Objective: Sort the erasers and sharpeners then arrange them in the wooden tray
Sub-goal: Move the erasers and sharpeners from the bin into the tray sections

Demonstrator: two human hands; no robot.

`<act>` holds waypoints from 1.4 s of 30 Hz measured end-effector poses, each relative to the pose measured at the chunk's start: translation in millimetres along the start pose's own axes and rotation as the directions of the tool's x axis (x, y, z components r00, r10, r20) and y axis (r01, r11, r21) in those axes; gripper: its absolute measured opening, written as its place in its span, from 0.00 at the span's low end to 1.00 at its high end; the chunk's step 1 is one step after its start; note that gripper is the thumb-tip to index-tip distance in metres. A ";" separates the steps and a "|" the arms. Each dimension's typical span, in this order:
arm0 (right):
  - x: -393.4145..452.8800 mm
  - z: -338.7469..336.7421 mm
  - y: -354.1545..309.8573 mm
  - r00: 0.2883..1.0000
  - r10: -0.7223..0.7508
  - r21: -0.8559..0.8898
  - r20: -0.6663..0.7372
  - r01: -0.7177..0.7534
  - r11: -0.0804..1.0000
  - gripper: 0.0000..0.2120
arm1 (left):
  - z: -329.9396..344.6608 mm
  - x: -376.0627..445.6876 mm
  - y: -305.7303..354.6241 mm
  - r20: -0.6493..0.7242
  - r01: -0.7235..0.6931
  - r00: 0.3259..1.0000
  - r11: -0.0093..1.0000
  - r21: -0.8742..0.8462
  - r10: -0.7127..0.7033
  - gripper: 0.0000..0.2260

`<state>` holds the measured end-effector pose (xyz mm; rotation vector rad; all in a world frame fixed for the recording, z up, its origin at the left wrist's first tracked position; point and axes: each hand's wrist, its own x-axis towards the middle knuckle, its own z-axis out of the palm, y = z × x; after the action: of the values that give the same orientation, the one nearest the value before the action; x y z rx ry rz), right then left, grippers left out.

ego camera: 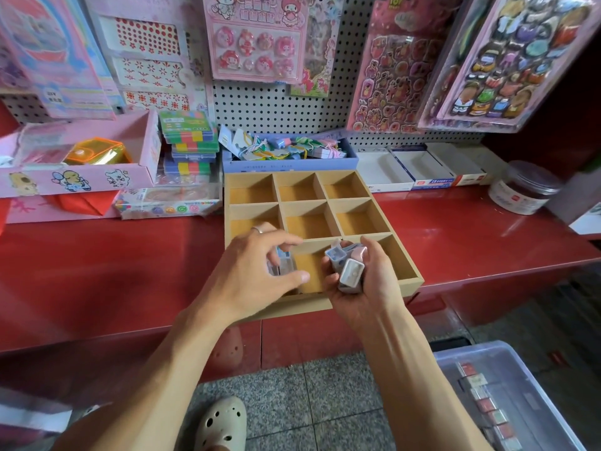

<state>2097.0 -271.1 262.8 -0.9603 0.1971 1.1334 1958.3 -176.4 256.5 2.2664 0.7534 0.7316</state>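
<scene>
A wooden tray (309, 196) with nine compartments sits on the red shelf, its front edge overhanging. My right hand (364, 281) grips a bunch of pastel sharpeners (348, 265) above the tray's front middle compartment. My left hand (260, 271) hovers over the front left compartment and pinches a small blue-and-clear sharpener (282, 263) between thumb and fingers. The back and middle compartments that show hold nothing. The front left compartment is mostly hidden by my left hand.
The red shelf (471, 229) carries a blue box of tagged items (289, 151) behind the tray, white boxes (419, 170) and a jar (523, 187) to the right, pink boxes to the left. A clear bin of erasers (497, 402) stands on the floor at lower right.
</scene>
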 end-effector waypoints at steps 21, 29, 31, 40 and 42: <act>10.6 17.8 12.1 0.999 -0.039 -0.092 0.002 0.039 0.995 0.16 | -35.5 -2.1 -37.9 -0.083 0.078 0.993 0.995 -0.063 -0.084 0.12; 8.0 13.4 13.2 0.999 -0.044 -0.132 0.014 0.046 0.990 0.15 | -32.2 -12.2 -50.4 0.030 0.166 0.984 0.969 0.181 -0.175 0.15; 7.2 13.0 13.5 0.999 -0.047 -0.142 0.010 0.047 0.989 0.15 | -28.8 -11.5 -47.5 0.048 0.146 0.986 0.965 0.218 -0.160 0.16; 1.5 13.7 11.1 0.998 -0.055 -0.151 -0.001 0.054 0.987 0.15 | -21.2 -8.8 -34.4 0.110 0.077 0.985 0.908 0.413 -0.133 0.10; 0.3 13.7 11.8 0.998 -0.062 -0.163 -0.009 0.060 0.985 0.15 | -21.9 -8.9 -32.2 0.078 0.096 0.988 0.935 0.342 -0.130 0.10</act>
<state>2082.9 -259.8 264.5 -1.1121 0.0866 1.0990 1927.6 -153.4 245.3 2.5163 1.0168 0.4576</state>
